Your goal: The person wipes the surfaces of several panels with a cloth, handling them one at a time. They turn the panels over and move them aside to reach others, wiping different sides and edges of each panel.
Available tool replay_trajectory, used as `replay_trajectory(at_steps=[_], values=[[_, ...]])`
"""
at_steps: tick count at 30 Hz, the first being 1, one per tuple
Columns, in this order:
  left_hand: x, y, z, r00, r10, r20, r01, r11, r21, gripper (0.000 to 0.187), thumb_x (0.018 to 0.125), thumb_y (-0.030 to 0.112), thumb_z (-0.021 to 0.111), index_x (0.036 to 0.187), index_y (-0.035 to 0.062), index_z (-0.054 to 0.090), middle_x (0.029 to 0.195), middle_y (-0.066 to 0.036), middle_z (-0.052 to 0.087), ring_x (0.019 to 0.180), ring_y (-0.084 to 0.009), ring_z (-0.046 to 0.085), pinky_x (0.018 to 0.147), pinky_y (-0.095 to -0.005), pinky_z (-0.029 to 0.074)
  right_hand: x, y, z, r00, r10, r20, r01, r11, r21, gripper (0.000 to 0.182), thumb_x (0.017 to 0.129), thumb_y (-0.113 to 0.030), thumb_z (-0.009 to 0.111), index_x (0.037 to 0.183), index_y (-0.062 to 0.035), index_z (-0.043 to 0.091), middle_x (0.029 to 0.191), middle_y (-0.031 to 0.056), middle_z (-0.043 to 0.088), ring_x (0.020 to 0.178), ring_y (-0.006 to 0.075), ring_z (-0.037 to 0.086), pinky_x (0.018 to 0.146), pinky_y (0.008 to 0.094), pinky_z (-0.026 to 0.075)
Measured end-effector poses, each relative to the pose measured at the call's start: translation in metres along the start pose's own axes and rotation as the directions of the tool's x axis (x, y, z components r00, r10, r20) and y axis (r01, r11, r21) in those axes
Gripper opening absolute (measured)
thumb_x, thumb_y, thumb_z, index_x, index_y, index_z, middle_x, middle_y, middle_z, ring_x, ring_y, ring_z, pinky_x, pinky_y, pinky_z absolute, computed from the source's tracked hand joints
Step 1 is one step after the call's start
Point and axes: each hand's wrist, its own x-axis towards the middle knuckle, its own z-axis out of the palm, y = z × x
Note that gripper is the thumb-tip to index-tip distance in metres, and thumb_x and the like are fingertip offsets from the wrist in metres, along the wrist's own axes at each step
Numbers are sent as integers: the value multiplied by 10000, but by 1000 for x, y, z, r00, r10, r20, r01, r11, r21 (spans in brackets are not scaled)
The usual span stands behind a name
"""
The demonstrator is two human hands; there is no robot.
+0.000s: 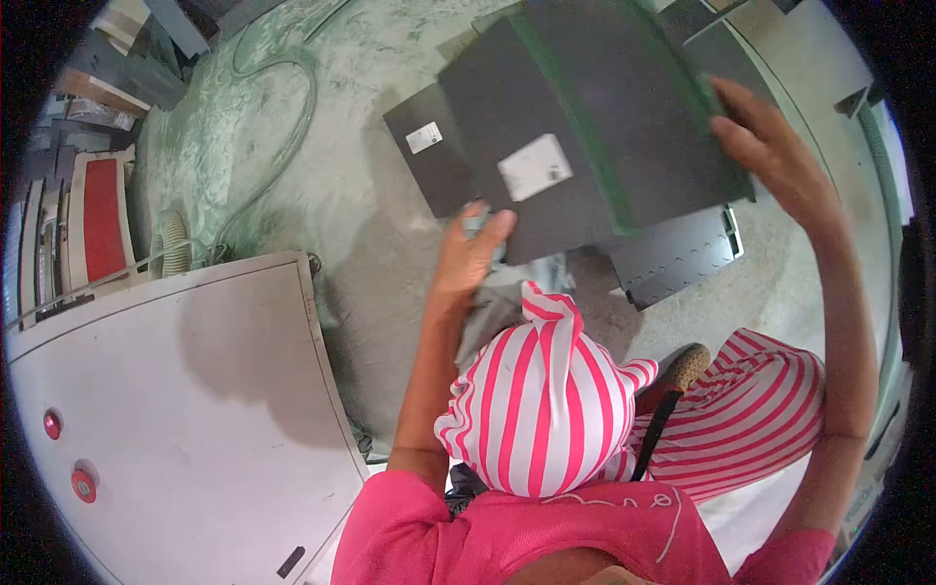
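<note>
A large dark grey panel [478, 88] with a green stripe and a white label [535, 168] is held up between my two hands. My left hand [471, 249] grips its lower left corner, thumb on the face. At the right edge, my right hand [775, 146] holds it with the fingers bent round the edge. Behind its left side lies a smaller dark panel [421, 146] with a small white label. Below its lower right edge is a grey perforated metal piece [682, 268]. Grey cloth [495, 307] lies beside my left wrist.
A white cabinet [195, 390] with red buttons stands at the lower left. A hose [310, 97] runs over the concrete floor [361, 58]. Stacked metal parts [102, 219] are at the far left; a pale machine edge [829, 78] is at the right.
</note>
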Motion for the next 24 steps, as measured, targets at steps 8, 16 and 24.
replay_trajectory(at_steps=[8, 16, 24], values=[[-19, 13, -122, 946, 111, -306, -82, 991, 106, 401, 806, 299, 594, 1036, -18, 508, 935, -33, 559, 817, -95, 499, 745, -242, 396, 98, -34, 166, 961, -176, 213, 145, 978, 153, 354, 792, -269, 485, 983, 29, 497, 951, 226, 564, 885, 365, 554, 781, 411, 434], [58, -68, -145, 964, 72, -254, -52, 995, 85, 283, 822, 226, 584, 990, 5, 532, 866, -10, 567, 769, -83, 494, 704, -217, 393, 131, -22, 288, 943, 333, 21, -330, 940, -92, 325, 789, -244, 499, 1028, -25, 499, 998, 234, 549, 927, 364, 559, 839, 434, 431], [130, -106, -136, 996, 91, -8, -90, 996, 23, 489, 801, 298, 606, 1110, -58, 474, 974, -60, 567, 855, -126, 513, 779, -251, 395, 139, 5, 299, 920, 391, 5, -390, 917, 84, 382, 818, -279, 474, 935, 82, 509, 971, 270, 554, 894, 363, 573, 768, 414, 474]])
